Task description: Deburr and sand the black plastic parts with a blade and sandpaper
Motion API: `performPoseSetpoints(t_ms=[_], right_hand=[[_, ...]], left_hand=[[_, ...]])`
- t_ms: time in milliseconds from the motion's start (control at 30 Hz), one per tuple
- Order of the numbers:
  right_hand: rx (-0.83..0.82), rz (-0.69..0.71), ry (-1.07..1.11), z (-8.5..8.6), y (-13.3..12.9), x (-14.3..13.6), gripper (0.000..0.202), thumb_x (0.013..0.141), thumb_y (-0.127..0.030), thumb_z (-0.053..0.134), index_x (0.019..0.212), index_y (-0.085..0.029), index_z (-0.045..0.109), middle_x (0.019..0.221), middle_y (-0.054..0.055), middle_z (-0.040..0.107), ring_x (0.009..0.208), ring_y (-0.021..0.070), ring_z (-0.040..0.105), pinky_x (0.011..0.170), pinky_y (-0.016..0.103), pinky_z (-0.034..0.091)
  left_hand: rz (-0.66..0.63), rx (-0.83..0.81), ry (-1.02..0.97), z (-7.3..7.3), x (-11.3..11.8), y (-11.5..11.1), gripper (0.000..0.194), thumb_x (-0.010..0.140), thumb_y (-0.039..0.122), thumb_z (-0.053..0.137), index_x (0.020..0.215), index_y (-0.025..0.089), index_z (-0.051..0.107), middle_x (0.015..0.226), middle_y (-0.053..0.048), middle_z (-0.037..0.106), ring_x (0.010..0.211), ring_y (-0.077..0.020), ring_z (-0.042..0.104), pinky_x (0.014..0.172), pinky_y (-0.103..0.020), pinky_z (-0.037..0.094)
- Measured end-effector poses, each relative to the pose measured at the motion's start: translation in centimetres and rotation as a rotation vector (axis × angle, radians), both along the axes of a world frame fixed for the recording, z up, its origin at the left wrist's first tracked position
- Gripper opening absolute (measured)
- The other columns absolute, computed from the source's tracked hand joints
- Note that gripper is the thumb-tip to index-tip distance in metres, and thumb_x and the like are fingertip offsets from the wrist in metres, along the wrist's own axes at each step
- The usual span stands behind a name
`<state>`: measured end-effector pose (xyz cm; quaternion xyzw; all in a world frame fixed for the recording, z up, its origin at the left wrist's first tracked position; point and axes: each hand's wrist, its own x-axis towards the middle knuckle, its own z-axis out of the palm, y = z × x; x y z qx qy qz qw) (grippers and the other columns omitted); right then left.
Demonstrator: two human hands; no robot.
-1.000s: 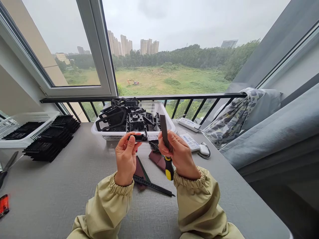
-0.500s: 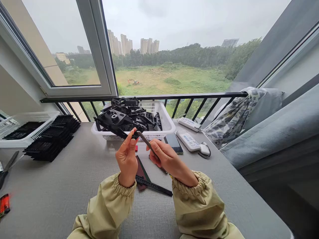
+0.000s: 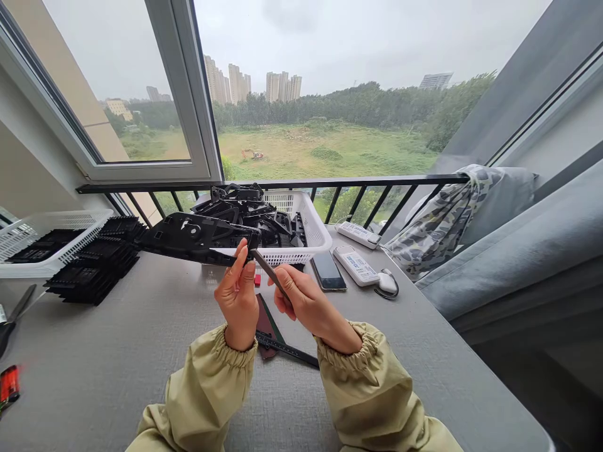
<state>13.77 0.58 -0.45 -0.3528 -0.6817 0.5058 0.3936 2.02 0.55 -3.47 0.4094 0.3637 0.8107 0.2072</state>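
Observation:
My left hand (image 3: pixel 239 301) pinches the right end of a long black plastic part (image 3: pixel 188 235), which stretches out to the left in front of the white basket. A thin, flat grey-brown strip (image 3: pixel 270 272) is gripped in my right hand (image 3: pixel 301 298), its tip at the end of the black part near my left fingertips. Behind my hands, the white basket (image 3: pixel 315 232) holds a heap of black plastic parts (image 3: pixel 245 204). Below them on the table lie a black caliper-like ruler (image 3: pixel 296 356) and dark red and green sheets (image 3: pixel 267 323).
Stacked black parts (image 3: pixel 94 263) and another white basket (image 3: pixel 28 270) are at the left, with scissors (image 3: pixel 14 314) and a red object (image 3: pixel 9 384) nearer. A phone (image 3: pixel 328 272), white power strips (image 3: pixel 355 266) and a small red piece (image 3: pixel 257 280) lie on the grey table (image 3: pixel 141 351).
The black part has swung round, its far end now reaching further left and lying flatter. Both hands have shifted slightly left, and the strip moved with my right hand.

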Motion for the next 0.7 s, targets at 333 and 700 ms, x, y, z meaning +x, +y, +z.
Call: performPoseSetpoints(t_ms=[333,700], right_hand=[[-0.007,0.001,0.077,0.10,-0.87,-0.36,0.042,0.097,-0.056,0.034,0.082,-0.021,0.050,0.050,-0.007,0.043,0.044,0.0084,0.037,0.042,0.022,0.028],[-0.012,-0.026,0.039,-0.48,-0.06,-0.80,0.039,0.098,-0.053,0.034,0.082,-0.021,0.049,0.050,-0.008,0.040,0.044,0.0091,0.036,0.043,0.022,0.028]], left_hand=[[0.035,0.002,0.013,-0.05,-0.28,0.51,0.024,0.085,0.027,0.068,0.108,0.027,0.074,0.120,-0.004,0.072,0.121,-0.0213,0.062,0.103,-0.035,0.050],[0.058,-0.017,0.043,-0.36,-0.26,0.42,0.025,0.087,0.030,0.066,0.111,0.027,0.073,0.124,-0.005,0.070,0.124,-0.0225,0.059,0.104,-0.037,0.050]])
